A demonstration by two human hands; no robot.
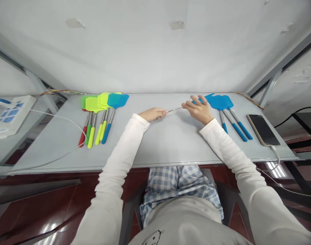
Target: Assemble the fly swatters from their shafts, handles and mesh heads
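1. From where I stand, the left hand [155,114] is closed, its fingers wrapped on one end of a thin metal rod [174,109].
2. The rod slopes slightly up out of that grip to the right hand [197,109], above the table [170,146] and between the two hands.
3. The right hand is half open, fingers bent and apart, at the rod's other end – how firmly it holds anything, I cannot tell.
4. Blue plastic [196,100] shows behind the right fingers; its join to the rod is hidden.
5. Left of the left hand, well apart, lies an overlapping bunch of fly swatters [94,103]: yellow and green heads, a blue one nearest the hand, and a red handle at the far side.
6. Just right of the right hand lie blue swatters [216,102], handles pointing toward the person.
7. Beyond those, farther right – a phone [264,130], with a white cable [276,154] plugged in.
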